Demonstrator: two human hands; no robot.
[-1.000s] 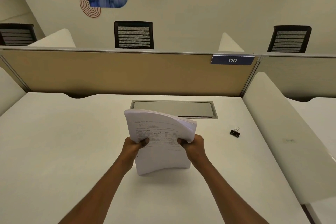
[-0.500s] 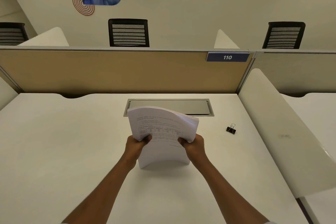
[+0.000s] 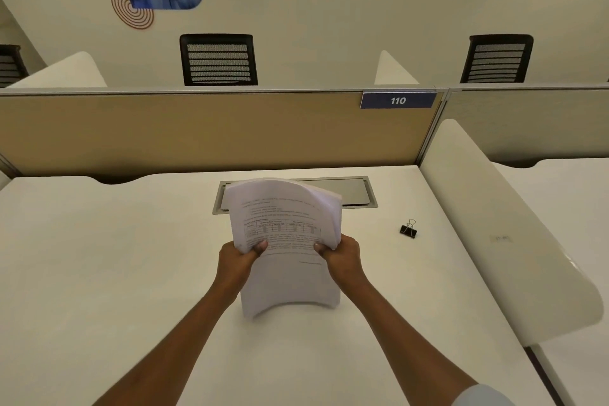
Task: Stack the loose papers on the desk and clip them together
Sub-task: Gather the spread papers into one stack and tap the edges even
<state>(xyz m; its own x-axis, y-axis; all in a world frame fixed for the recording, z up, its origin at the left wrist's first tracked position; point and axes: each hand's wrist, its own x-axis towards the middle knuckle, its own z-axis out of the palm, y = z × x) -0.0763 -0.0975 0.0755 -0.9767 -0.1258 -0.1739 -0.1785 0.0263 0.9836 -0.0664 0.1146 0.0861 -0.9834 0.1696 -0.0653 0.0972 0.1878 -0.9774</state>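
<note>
A thick stack of white printed papers (image 3: 286,241) stands upright on its bottom edge on the white desk (image 3: 115,257), bowed, with its top curling away from me. My left hand (image 3: 239,259) grips its left edge and my right hand (image 3: 341,255) grips its right edge, thumbs on the front sheet. A black binder clip (image 3: 408,229) lies on the desk to the right of the stack, apart from both hands.
A grey cable hatch (image 3: 356,191) is set into the desk behind the papers. A tan partition (image 3: 197,132) with a "110" label closes off the back. A white curved divider (image 3: 501,224) bounds the right side.
The stack's bottom edge has stayed on the desk between my hands while its top curls a little further back. The view has tilted slightly; the clip has not moved.
</note>
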